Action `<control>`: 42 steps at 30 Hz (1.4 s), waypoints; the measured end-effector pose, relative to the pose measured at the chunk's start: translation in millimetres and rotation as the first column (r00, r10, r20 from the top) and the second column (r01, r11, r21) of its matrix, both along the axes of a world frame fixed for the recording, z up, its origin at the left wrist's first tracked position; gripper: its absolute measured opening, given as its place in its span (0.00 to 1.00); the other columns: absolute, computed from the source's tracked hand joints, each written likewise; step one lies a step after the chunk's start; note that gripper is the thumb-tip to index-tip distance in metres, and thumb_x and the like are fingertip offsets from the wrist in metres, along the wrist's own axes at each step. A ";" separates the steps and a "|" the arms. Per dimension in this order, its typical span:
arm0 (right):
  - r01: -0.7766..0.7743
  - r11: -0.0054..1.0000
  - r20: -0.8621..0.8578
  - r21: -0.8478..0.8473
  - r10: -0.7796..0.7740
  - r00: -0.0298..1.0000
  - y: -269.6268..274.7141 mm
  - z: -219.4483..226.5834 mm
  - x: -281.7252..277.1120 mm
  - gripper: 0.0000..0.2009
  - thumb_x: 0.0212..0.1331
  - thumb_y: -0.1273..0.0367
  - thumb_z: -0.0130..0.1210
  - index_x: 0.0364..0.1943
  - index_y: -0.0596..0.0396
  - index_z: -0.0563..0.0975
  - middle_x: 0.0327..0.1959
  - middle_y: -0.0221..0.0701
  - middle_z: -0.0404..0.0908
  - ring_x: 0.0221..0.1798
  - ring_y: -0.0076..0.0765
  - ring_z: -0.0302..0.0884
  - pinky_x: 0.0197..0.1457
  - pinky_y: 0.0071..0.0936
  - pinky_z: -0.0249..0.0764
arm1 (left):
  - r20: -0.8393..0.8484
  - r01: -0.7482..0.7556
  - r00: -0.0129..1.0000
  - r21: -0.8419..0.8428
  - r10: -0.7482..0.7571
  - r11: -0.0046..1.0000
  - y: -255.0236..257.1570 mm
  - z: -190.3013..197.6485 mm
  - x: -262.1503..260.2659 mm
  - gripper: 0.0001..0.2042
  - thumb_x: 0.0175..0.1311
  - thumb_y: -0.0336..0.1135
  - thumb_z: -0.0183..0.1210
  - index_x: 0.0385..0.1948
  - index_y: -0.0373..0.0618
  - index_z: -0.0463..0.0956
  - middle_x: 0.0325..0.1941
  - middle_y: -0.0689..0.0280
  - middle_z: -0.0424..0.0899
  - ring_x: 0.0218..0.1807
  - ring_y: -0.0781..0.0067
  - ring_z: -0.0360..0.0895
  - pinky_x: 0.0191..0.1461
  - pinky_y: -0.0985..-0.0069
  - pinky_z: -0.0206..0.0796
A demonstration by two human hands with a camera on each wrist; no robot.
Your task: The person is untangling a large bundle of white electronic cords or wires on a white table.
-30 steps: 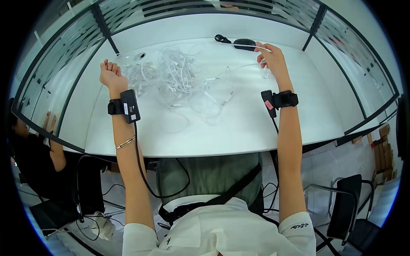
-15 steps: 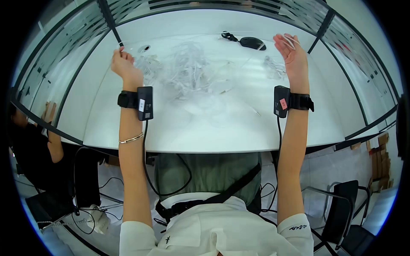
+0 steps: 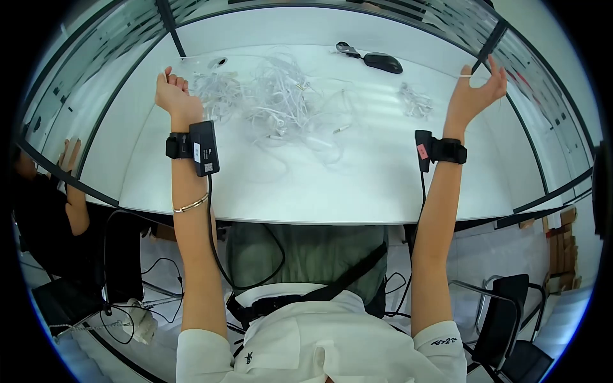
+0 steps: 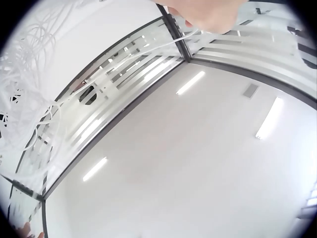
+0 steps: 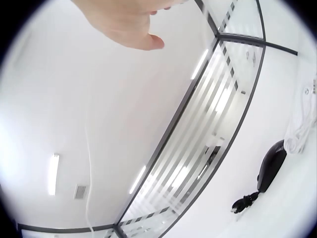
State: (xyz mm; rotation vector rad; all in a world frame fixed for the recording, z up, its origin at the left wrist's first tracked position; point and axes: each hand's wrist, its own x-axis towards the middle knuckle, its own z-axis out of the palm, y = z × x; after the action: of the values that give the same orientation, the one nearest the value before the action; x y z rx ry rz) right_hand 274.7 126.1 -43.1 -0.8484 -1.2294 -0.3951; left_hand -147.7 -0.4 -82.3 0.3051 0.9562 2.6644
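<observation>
My left hand [image 3: 177,96] is raised at the left side of the desk, fingers curled, pinching a thin white cable [image 4: 153,48] at the fingertips. The cable slants away from that hand in the left wrist view. Over at the right, my right hand [image 3: 476,96] is lifted with thumb and fingers spread apart. A strand of white cable [image 3: 474,76] spans from its thumb side across to the fingers. A large tangled heap of white cables [image 3: 278,96] lies between the hands, with a smaller clump [image 3: 217,92] beside it.
A black computer mouse [image 3: 383,62] with its bundled cord [image 3: 348,49] lies at the back. A small bundle of white cable [image 3: 416,102] sits at the right. Glass partitions [image 3: 536,115] surround the white desk [image 3: 268,198]. Another person [image 3: 48,217] sits beyond the left partition.
My right hand has moved outward to the right from near the mouse, turned and spread its fingers. Cable ends on the heap have shifted. My left hand keeps its hold, moving only slightly.
</observation>
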 end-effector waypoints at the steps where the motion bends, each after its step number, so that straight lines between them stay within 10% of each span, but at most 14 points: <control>1: 0.015 0.999 0.025 -0.031 -0.014 1.000 8.4 -4.9 9.4 0.20 0.50 0.73 0.57 0.51 0.49 0.73 0.58 0.38 0.61 0.65 0.41 0.55 0.65 0.37 0.56 | 0.006 -0.006 1.000 -0.011 0.006 1.000 -0.9 -0.9 -3.3 0.10 0.63 0.35 0.46 0.34 0.38 0.72 0.19 0.76 0.56 0.20 0.83 0.50 0.25 0.81 0.45; 6: -0.333 0.765 -0.061 -0.551 0.361 0.930 42.9 -33.2 23.9 0.10 0.54 0.68 0.59 0.41 0.49 0.80 0.43 0.32 0.76 0.46 0.33 0.73 0.52 0.29 0.67 | -0.010 0.041 0.999 -0.008 -0.041 0.999 1.0 -4.9 -3.3 0.09 0.63 0.34 0.46 0.33 0.38 0.71 0.19 0.76 0.56 0.20 0.83 0.49 0.25 0.81 0.43; 12: -0.352 0.837 0.118 -0.420 0.434 0.893 18.0 -29.0 -18.9 0.07 0.56 0.68 0.56 0.38 0.48 0.80 0.41 0.31 0.76 0.40 0.31 0.76 0.41 0.25 0.70 | -0.072 0.018 0.997 -0.015 -0.019 1.000 0.9 5.2 12.5 0.07 0.61 0.35 0.45 0.27 0.42 0.67 0.19 0.74 0.58 0.20 0.81 0.50 0.27 0.80 0.44; 17: -0.345 0.369 0.010 -0.863 0.695 0.718 -7.3 -12.6 -32.7 0.09 0.55 0.71 0.53 0.40 0.49 0.79 0.39 0.27 0.75 0.33 0.19 0.71 0.34 0.20 0.67 | -0.067 0.103 0.993 0.047 -0.099 0.994 -1.5 4.3 12.2 0.11 0.62 0.40 0.46 0.22 0.47 0.62 0.18 0.73 0.57 0.19 0.80 0.50 0.27 0.80 0.45; 20: -0.391 0.291 0.073 -0.873 0.872 0.484 -14.0 -21.8 -34.5 0.16 0.51 0.74 0.51 0.45 0.47 0.77 0.41 0.24 0.74 0.29 0.20 0.67 0.33 0.19 0.65 | -0.035 0.119 0.992 0.049 -0.117 0.992 0.5 7.5 14.6 0.17 0.62 0.46 0.50 0.18 0.49 0.58 0.17 0.73 0.55 0.18 0.80 0.50 0.27 0.79 0.45; 25: -0.342 0.210 0.053 -0.916 0.907 0.417 -38.0 -4.0 -48.8 0.23 0.48 0.77 0.48 0.50 0.43 0.76 0.41 0.22 0.74 0.26 0.20 0.61 0.32 0.18 0.64 | -0.122 0.148 0.981 -0.018 -0.149 0.989 -0.1 17.1 28.4 0.22 0.60 0.50 0.55 0.15 0.51 0.54 0.16 0.73 0.52 0.18 0.79 0.49 0.27 0.77 0.45; 34: -0.743 0.315 0.083 -0.590 0.939 0.332 -59.6 -14.1 -105.6 0.10 0.57 0.65 0.55 0.42 0.49 0.78 0.39 0.23 0.72 0.38 0.22 0.67 0.40 0.20 0.63 | -0.519 0.275 0.780 -0.216 -0.349 0.937 3.3 23.3 78.5 0.23 0.64 0.47 0.56 0.12 0.53 0.56 0.13 0.79 0.51 0.15 0.88 0.44 0.18 0.82 0.34; 42: -0.586 0.560 0.296 -0.586 0.821 0.489 -64.0 -25.2 -113.5 0.11 0.58 0.60 0.54 0.39 0.51 0.78 0.41 0.30 0.69 0.42 0.36 0.67 0.48 0.30 0.65 | -0.658 0.217 0.666 -0.278 -0.350 0.936 -7.5 36.5 98.2 0.18 0.64 0.44 0.58 0.16 0.50 0.64 0.12 0.82 0.52 0.15 0.92 0.44 0.18 0.84 0.32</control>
State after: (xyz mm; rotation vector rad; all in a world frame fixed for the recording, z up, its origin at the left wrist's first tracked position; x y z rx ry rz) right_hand 161.2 62.2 -68.3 -0.4647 -2.1497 0.3968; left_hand -49.5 -7.9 -45.8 1.3834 1.2060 2.1371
